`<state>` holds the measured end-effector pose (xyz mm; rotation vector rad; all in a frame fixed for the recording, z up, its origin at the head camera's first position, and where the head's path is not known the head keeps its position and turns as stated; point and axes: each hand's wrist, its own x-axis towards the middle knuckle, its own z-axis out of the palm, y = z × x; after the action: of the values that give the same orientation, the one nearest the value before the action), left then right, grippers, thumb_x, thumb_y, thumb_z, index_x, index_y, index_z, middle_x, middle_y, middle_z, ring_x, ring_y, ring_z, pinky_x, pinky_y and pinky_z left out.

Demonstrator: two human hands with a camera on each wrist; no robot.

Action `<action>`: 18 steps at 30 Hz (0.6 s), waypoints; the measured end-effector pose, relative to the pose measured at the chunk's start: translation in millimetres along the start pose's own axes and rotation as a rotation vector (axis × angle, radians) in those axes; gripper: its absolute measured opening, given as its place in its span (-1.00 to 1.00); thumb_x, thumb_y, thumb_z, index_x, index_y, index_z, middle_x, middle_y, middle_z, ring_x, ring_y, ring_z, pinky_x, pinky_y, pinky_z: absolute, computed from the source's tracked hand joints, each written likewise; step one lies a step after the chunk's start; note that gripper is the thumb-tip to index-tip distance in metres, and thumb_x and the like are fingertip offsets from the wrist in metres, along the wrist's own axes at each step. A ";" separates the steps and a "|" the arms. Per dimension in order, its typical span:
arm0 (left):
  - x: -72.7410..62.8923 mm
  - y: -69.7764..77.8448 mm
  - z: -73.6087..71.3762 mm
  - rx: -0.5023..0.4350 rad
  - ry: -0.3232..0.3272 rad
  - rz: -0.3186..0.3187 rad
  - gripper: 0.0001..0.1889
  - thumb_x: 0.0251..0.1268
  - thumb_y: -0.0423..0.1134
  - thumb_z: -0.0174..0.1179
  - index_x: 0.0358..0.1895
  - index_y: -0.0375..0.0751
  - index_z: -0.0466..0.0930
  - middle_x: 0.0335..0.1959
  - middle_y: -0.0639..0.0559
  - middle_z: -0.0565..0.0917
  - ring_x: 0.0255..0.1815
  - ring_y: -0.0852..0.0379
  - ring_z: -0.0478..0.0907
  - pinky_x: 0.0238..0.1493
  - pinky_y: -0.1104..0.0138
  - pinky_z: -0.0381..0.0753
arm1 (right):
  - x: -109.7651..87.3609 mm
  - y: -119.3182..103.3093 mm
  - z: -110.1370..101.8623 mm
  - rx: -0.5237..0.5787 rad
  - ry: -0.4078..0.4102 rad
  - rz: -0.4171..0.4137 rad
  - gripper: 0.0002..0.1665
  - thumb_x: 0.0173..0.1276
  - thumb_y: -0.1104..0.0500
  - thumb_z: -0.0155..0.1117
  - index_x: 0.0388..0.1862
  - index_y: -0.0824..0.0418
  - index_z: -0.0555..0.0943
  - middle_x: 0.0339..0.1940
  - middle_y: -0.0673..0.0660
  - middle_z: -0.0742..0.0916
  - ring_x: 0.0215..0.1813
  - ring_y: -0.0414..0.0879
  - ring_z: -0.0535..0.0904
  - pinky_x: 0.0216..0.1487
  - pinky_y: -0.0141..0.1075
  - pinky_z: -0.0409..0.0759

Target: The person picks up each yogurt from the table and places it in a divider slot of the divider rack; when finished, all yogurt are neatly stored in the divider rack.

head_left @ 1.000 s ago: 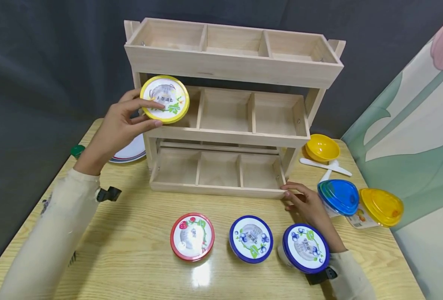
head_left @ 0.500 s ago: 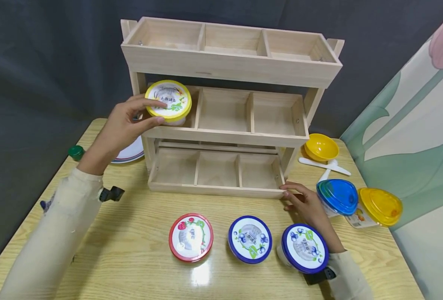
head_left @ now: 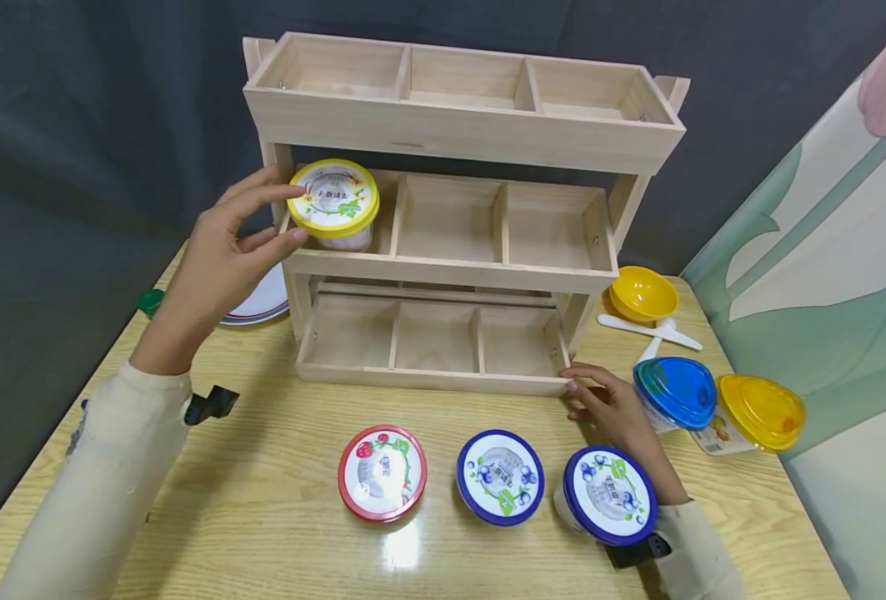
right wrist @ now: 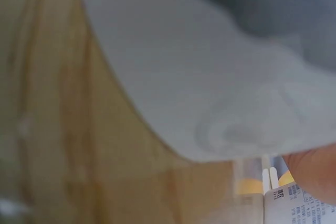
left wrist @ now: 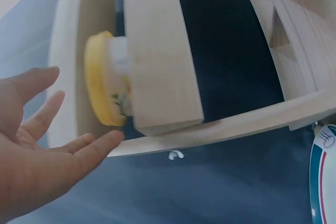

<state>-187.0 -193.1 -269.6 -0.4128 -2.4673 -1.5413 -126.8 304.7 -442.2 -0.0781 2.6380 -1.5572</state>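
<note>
A yellow-lidded tub [head_left: 333, 200] stands in the left compartment of the middle tier of a wooden rack [head_left: 450, 271]. My left hand [head_left: 221, 258] is beside it with fingers spread, fingertips close to the lid's left edge. The left wrist view shows a gap between that hand [left wrist: 52, 145] and the tub's yellow lid [left wrist: 97, 80]. At the rack's lower right corner, my right hand [head_left: 618, 408] grips the end of the bottom tray between thumb and fingers. A blue-lidded tub [head_left: 611, 496] stands over the right wrist, its pale side filling much of the right wrist view.
On the table [head_left: 262, 500] in front stand a red-lidded tub [head_left: 382, 475] and another blue-lidded tub [head_left: 500, 477]. At right are a yellow bowl [head_left: 643, 293], white plastic cutlery [head_left: 648, 333], a blue-lidded container [head_left: 675, 392] and a yellow-lidded container [head_left: 759, 412]. Plates [head_left: 262, 300] lie behind the left arm.
My left hand has lowered the yellow-lidded tub into the left middle compartment, let go and drawn back to the left. My right hand has stayed at the rack's corner.
</note>
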 end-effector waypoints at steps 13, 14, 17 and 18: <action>-82.8 15.2 -3.9 -0.201 -0.015 0.247 -0.46 0.28 -0.77 0.30 0.32 -0.42 0.67 0.64 -0.14 0.39 0.63 0.00 0.33 0.43 0.43 0.47 | 1.8 1.2 0.2 0.045 -0.011 0.040 -0.58 0.72 0.32 0.17 0.45 0.42 0.56 0.63 0.44 0.41 0.17 0.19 0.73 -0.10 -0.27 0.81; -89.2 13.8 -2.5 -0.239 -0.027 0.257 -0.44 0.27 -0.80 0.29 0.33 -0.43 0.66 0.63 -0.17 0.40 0.63 0.01 0.32 0.44 0.43 0.47 | 1.7 1.1 0.1 0.045 -0.012 0.037 -0.58 0.72 0.32 0.17 0.45 0.42 0.56 0.63 0.44 0.41 0.16 0.17 0.73 -0.10 -0.27 0.81; -110.4 6.5 5.6 -0.333 -0.072 0.263 -0.39 0.27 -0.82 0.25 0.40 -0.45 0.59 0.63 -0.21 0.39 0.64 0.01 0.32 0.48 0.40 0.45 | 1.3 0.9 0.0 0.046 -0.015 0.038 -0.58 0.72 0.31 0.16 0.45 0.42 0.56 0.64 0.44 0.41 0.14 0.10 0.74 -0.09 -0.28 0.81; -118.1 3.4 9.2 -0.351 -0.085 0.255 -0.37 0.28 -0.82 0.25 0.43 -0.44 0.57 0.64 -0.20 0.39 0.65 0.01 0.31 0.48 0.40 0.44 | 1.3 0.6 0.3 0.047 -0.017 0.038 -0.58 0.73 0.31 0.15 0.46 0.41 0.56 0.64 0.44 0.41 0.14 0.08 0.73 -0.09 -0.28 0.81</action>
<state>-75.0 -198.5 -307.9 -0.8296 -2.0946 -1.8736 -128.1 304.6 -443.0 -0.0385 2.5734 -1.5977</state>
